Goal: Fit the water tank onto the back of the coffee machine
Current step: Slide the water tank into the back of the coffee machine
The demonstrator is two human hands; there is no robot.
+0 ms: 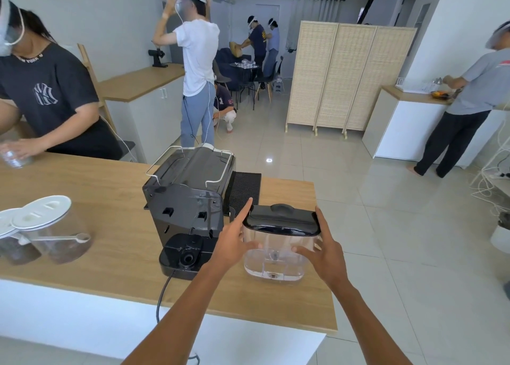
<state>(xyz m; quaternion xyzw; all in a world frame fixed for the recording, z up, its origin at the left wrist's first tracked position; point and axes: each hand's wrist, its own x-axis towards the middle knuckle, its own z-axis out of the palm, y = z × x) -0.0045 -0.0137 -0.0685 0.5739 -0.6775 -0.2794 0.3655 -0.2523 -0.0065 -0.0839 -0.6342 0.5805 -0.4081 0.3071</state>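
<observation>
The black coffee machine (187,196) stands on the wooden counter (110,254) with its back turned toward me; its round tank base (187,257) juts out at the bottom. To its right the clear water tank (276,257) with a black lid (283,221) rests upright on the counter near the edge. My left hand (234,243) presses the tank's left side, index finger pointing up along the lid. My right hand (323,248) holds its right side, thumb against the lid's corner. Both hands grip the tank between them.
Two clear jars with white lids (52,229) stand at the left of the counter. A black mat (245,190) lies behind the machine. A power cord (162,295) hangs off the front edge. A person in a dark shirt leans over the counter's far left; others stand around the room.
</observation>
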